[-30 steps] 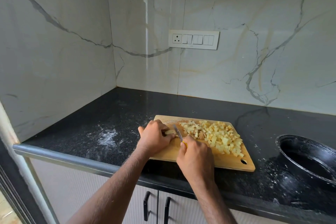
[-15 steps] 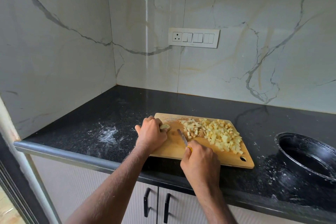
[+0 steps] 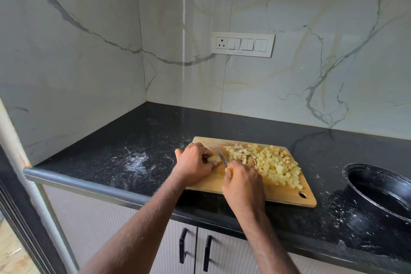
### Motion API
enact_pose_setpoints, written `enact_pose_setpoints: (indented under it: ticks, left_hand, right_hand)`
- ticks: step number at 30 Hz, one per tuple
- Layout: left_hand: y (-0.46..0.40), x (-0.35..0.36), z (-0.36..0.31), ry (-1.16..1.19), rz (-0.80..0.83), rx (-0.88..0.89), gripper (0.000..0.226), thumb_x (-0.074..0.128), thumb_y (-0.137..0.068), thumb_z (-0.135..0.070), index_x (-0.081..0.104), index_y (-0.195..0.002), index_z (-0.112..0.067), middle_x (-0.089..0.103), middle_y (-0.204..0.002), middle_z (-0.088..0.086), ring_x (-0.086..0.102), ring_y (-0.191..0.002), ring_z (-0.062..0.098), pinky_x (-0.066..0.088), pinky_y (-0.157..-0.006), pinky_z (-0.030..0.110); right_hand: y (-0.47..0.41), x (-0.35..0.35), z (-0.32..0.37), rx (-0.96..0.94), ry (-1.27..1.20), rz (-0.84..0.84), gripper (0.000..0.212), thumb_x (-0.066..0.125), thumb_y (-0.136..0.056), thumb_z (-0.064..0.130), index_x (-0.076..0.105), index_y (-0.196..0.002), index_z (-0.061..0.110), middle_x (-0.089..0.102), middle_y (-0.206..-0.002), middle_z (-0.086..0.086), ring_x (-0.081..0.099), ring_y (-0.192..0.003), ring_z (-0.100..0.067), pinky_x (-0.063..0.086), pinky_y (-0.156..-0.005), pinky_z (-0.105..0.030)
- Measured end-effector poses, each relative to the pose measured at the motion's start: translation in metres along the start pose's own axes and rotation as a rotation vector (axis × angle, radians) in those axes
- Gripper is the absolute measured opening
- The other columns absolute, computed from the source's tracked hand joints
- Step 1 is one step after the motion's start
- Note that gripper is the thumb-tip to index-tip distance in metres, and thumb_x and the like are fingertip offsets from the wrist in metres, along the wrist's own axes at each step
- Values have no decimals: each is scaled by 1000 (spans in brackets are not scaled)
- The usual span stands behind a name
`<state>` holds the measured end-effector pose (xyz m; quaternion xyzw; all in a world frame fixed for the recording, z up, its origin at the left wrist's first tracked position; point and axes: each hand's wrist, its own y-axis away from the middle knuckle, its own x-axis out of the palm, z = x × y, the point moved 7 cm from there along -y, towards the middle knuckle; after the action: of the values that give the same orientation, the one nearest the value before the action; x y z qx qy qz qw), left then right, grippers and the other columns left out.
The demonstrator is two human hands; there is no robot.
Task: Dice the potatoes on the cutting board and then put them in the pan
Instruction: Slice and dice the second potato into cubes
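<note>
No readable text, labels, brands or numbers anywhere. The switch panel [image 3: 242, 44] on the marble wall has a faint mark along its lower edge, possibly a brand, too small to read.

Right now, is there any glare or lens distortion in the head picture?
In the head view, a bright vertical glare streak runs down the glossy marble wall; the wide lens bows the counter edge and wall lines; the cutting board and both hands are evenly lit and sharp.

Home kitchen: granite countertop [image 3: 155, 131], marble backsplash [image 3: 311, 62], cabinets [image 3: 222, 251]
</note>
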<state>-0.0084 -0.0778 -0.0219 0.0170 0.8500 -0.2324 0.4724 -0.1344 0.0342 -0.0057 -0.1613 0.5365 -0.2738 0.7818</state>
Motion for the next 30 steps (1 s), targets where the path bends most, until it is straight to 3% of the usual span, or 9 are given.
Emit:
enact_pose_setpoints:
  ticks: [8,11,16,25,30]
  left_hand:
    - [-2,0,1,8,-11,-10,32,72,-83,-52,75,-109,-33,64,-111,-17,53,-114,9,32,-96,43]
    - [-4,1,2,35,5,-12,30,73,-82,-51,76,-106,-32,63,-108,-18,54,-110,9,33,-96,43]
    - [-6,3,4,88,20,13,23,75,-82,-47,79,-100,-33,57,-97,-20,57,-101,11,37,-95,44]
    - [-4,2,1,69,14,-59,23,72,-84,-45,78,-103,-35,64,-111,-16,56,-108,12,33,-98,46]
    - [-3,1,1,52,12,-56,26,71,-85,-48,77,-105,-32,63,-110,-17,54,-109,11,30,-93,42]
  right_hand:
    - [-2,6,6,-30,32,52,13,60,-96,23,71,-101,18,74,-85,2,68,-70,-15,56,-59,-27]
    - [-3,8,7,-27,52,64,12,59,-95,20,71,-98,18,72,-80,1,67,-66,-17,56,-55,-29]
    - [-15,16,10,-30,77,128,15,58,-95,21,68,-107,19,71,-89,-1,66,-73,-18,57,-61,-30]
    - [-10,17,8,-35,62,152,16,60,-95,18,67,-110,18,71,-90,0,66,-74,-15,59,-64,-31]
    - [12,4,0,-52,40,106,12,61,-95,20,68,-105,20,71,-84,4,64,-68,-13,52,-59,-25]
